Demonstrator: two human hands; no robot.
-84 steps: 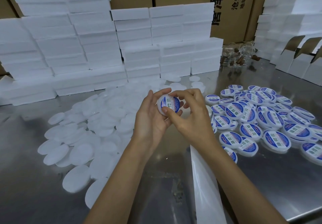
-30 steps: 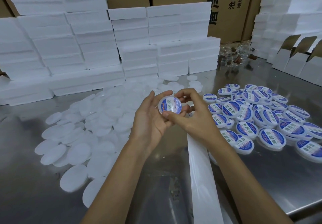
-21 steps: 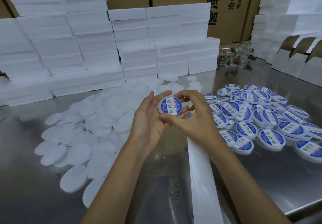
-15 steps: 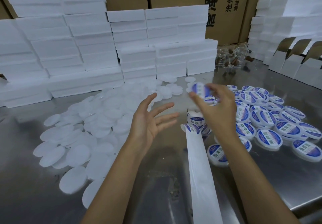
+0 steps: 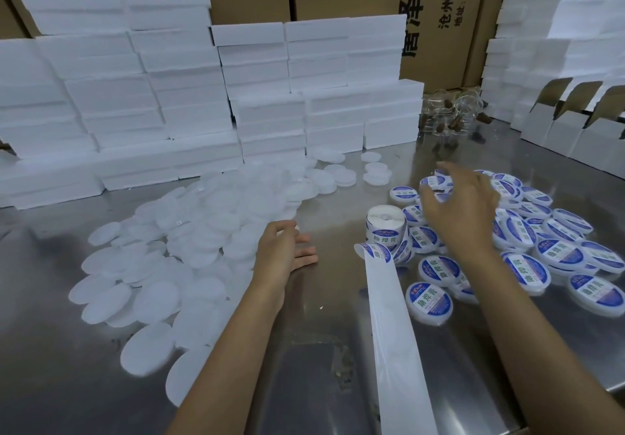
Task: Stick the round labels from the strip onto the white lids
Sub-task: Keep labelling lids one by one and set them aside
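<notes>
A heap of plain white lids [image 5: 189, 231] covers the left half of the steel table [image 5: 321, 350]. My left hand [image 5: 287, 248] lies at the heap's right edge, fingers loosely extended, holding nothing that I can see. My right hand [image 5: 456, 204] hovers with spread, empty fingers over the pile of blue-and-white labelled lids [image 5: 541, 252]. Between my hands stands the label roll [image 5: 385, 223]. A label [image 5: 375, 252] curls up at the start of the white backing strip [image 5: 395, 326], which runs toward me.
Stacks of white foam blocks [image 5: 189, 96] wall off the back of the table, with brown cardboard boxes [image 5: 436, 11] behind them. Clear glass jars [image 5: 449, 113] sit at the back right. Open white cartons [image 5: 592, 123] line the right edge.
Both hands were pressing a label onto a lid. My right hand then carried that lid to the right pile and let it go; my left hand dropped to the white lids.
</notes>
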